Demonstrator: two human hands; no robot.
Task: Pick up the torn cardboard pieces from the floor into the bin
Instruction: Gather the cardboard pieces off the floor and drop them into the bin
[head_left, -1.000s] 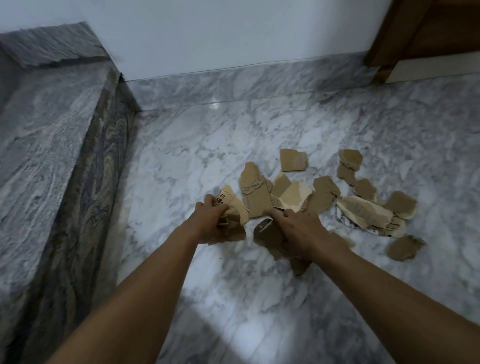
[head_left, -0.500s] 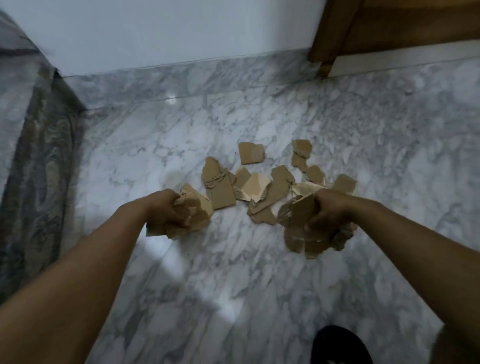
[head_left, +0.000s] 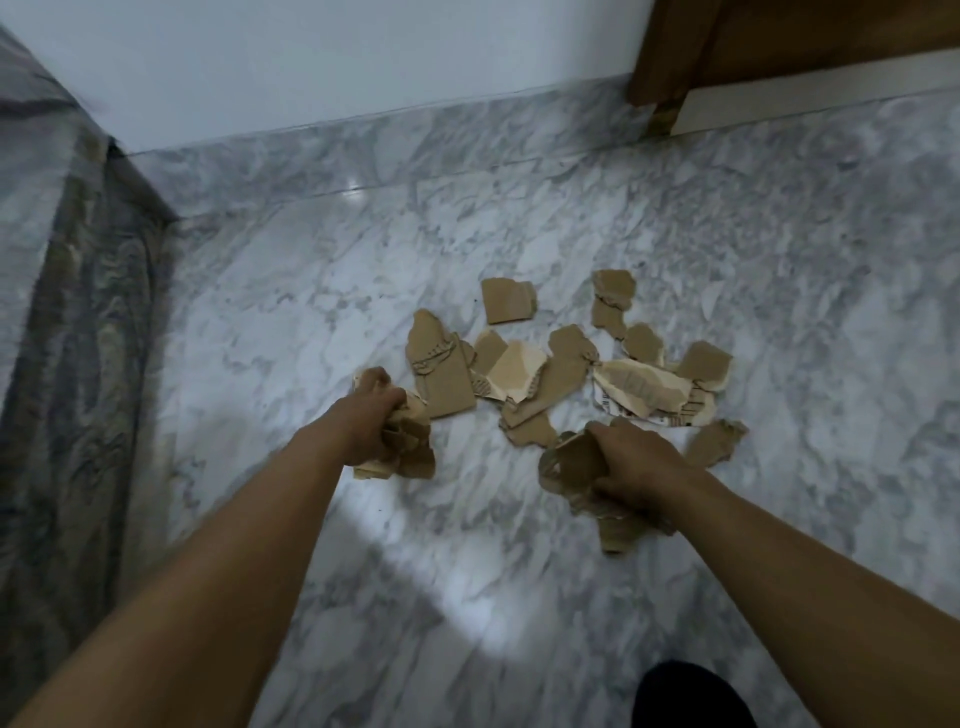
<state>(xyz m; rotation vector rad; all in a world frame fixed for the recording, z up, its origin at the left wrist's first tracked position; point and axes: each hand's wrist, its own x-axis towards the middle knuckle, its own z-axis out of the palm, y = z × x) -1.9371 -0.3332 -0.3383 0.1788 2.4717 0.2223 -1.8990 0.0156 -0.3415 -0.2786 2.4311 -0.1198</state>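
Several torn brown cardboard pieces (head_left: 566, 374) lie scattered on the grey marble floor (head_left: 311, 322). My left hand (head_left: 371, 423) is closed around a bunch of cardboard scraps (head_left: 408, 454), at the left edge of the pile. My right hand (head_left: 631, 467) grips another bunch of cardboard pieces (head_left: 576, 465), at the near right side of the pile. A larger pale printed piece (head_left: 641, 389) lies just beyond my right hand. No bin is in view.
A raised marble ledge (head_left: 67, 291) runs along the left. A white wall with a marble skirting (head_left: 395, 140) stands behind the pile, and a wooden door frame (head_left: 657, 67) sits at the back right. A dark shape (head_left: 691, 696) shows at the bottom edge.
Both hands have gathered cardboard and moved apart, the left to the pile's left edge and the right to its near right. My view has shifted towards the right.
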